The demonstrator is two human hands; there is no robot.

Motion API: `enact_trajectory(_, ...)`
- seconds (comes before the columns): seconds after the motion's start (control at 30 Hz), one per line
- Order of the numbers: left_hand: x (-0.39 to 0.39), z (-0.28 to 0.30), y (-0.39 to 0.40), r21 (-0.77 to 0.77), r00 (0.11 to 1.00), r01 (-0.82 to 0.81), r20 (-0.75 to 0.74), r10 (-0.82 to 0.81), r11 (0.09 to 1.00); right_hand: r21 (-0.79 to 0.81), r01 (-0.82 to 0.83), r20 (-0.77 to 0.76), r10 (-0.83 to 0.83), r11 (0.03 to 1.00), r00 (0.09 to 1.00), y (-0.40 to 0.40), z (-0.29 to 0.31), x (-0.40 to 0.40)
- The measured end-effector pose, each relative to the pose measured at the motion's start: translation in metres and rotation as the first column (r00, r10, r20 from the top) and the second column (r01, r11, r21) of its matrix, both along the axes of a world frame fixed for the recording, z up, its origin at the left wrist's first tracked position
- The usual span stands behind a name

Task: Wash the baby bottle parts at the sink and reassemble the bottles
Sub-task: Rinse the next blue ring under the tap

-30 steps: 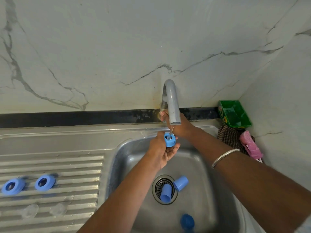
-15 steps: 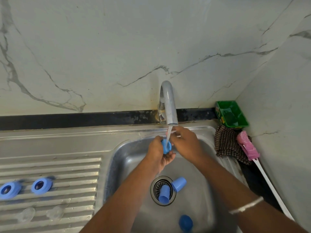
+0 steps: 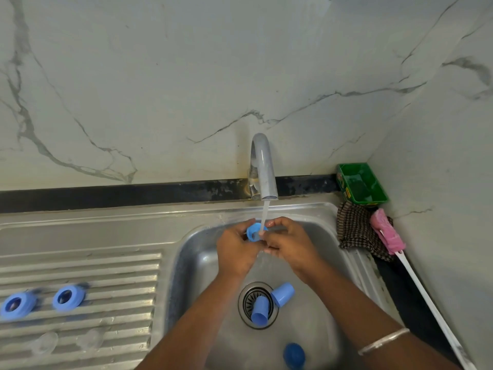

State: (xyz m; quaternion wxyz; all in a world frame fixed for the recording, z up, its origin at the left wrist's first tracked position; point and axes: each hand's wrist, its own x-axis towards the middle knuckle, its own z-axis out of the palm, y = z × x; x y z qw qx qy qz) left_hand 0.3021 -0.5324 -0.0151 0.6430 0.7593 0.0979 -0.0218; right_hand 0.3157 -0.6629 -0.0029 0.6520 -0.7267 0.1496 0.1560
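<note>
Both hands meet under the tap (image 3: 262, 166) stream over the sink (image 3: 314, 329). Left hand (image 3: 236, 249) grip curled round a blue plastic ring (image 3: 253, 232); right hand (image 3: 289, 245) fingers pinch its edge. In the steel basin: 2 blue caps (image 3: 282, 294) on the drain, 1 dark blue piece nearer. Ribbed drainboard, left: 2 blue rings (image 3: 68, 297), 2 clear teats (image 3: 44, 343).

Both hands (image 3: 262, 244) grip a blue ring (image 3: 253, 231) — under running tap (image 3: 262, 169) water.
</note>
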Motion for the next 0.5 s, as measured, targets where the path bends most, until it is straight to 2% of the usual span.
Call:
enact_trajectory(0.13,0.001,-0.002,0.009,0.101,0.997,-0.045,0.075,0.037,0.994,-0.025,-0.069,0.009,0.07,0.997,0.998,0.011,0.002,0.003)
enact_trajectory(0.23,0.003,-0.005,0.014,0.101,0.998,-0.018,0.064,0.011,0.995,-0.225,-0.099,0.08,0.119,0.969,0.99,0.02,0.004,0.006)
enact_trajectory(0.33,0.003,-0.008,0.012,0.141,0.998,0.037,0.045,-0.044,0.989,-0.431,-0.086,0.138,0.16,0.898,0.977,0.02,0.004,0.006)
enact_trajectory(0.43,0.0,-0.01,0.009,0.248,0.989,0.13,0.041,-0.144,0.96,-0.507,-0.105,0.072,0.163,0.855,0.984,0.014,0.001,0.005)
enact_trajectory(0.5,-0.003,-0.012,0.007,0.265,0.977,0.202,0.017,-0.214,0.943,-0.535,-0.115,0.027,0.153,0.837,0.988,0.009,0.0,0.004)
